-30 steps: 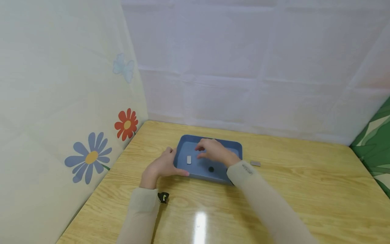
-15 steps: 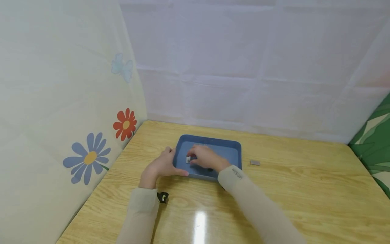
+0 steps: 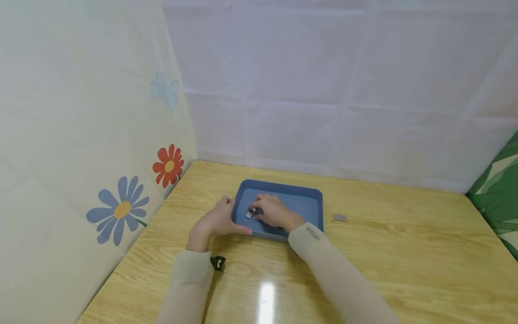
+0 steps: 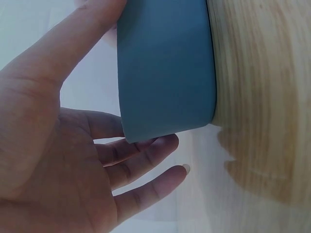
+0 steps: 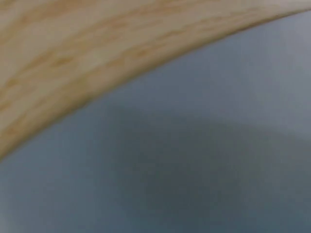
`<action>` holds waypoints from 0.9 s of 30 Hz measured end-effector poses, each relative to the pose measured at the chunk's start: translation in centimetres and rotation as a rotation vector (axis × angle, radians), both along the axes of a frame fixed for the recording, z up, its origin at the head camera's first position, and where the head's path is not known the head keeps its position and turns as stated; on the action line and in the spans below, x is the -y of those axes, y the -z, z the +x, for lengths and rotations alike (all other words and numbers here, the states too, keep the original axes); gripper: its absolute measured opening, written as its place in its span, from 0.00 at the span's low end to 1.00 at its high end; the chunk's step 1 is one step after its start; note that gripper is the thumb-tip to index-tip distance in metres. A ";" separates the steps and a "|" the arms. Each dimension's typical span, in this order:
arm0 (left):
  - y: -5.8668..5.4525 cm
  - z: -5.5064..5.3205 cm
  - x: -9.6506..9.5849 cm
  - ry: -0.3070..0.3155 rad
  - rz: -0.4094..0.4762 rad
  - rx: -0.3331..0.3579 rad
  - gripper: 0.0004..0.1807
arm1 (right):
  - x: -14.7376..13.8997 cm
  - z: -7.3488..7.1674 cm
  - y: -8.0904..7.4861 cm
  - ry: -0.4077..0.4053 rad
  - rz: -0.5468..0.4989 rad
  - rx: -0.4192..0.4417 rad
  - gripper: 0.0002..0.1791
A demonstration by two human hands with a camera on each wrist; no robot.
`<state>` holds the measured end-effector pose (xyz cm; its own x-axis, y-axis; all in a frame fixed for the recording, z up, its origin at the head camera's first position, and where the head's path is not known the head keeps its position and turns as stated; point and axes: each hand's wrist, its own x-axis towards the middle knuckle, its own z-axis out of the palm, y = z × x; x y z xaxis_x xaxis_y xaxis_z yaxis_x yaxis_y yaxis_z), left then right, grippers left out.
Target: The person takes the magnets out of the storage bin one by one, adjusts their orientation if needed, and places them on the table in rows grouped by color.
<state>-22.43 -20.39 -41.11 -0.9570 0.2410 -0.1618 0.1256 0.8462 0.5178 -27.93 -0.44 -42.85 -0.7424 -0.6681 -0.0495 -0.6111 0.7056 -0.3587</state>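
A shallow blue tray (image 3: 299, 201) lies on the table. My left hand (image 3: 216, 223) grips its left end, the thumb along the near wall and the fingers at the left side. In the left wrist view, the fingers (image 4: 141, 167) are spread around a corner of the tray (image 4: 167, 73). Inside the tray, my right hand (image 3: 275, 211) pinches a small silver rectangular piece (image 3: 249, 215), which sits at a slant by the fingertips. Part of that piece is hidden by the fingers. The right wrist view shows only blurred blue tray wall (image 5: 194, 145), without the hand.
A small flat grey piece (image 3: 340, 218) lies on the wooden table (image 3: 404, 252) to the right of the tray. White cloth (image 3: 283, 90) hangs behind the table. A flower-printed sheet (image 3: 60, 135) stands along the left edge. Black gear (image 3: 217, 263) sits at the left wrist.
My right hand has moved left and down inside the tray to the silver piece, which has turned from straight to slanted. The left hand has stayed on the tray.
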 end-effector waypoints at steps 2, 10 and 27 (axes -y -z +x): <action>-0.1 0.0 0.0 0.004 -0.001 -0.002 0.67 | 0.0 -0.2 0.1 0.004 0.003 -0.003 0.18; -0.1 0.1 0.1 0.007 -0.009 -0.006 0.68 | 0.5 -0.4 0.2 0.028 0.006 -0.012 0.17; -0.1 0.0 -0.1 0.004 -0.009 -0.002 0.67 | 1.3 -0.4 -0.3 0.059 0.082 -0.042 0.07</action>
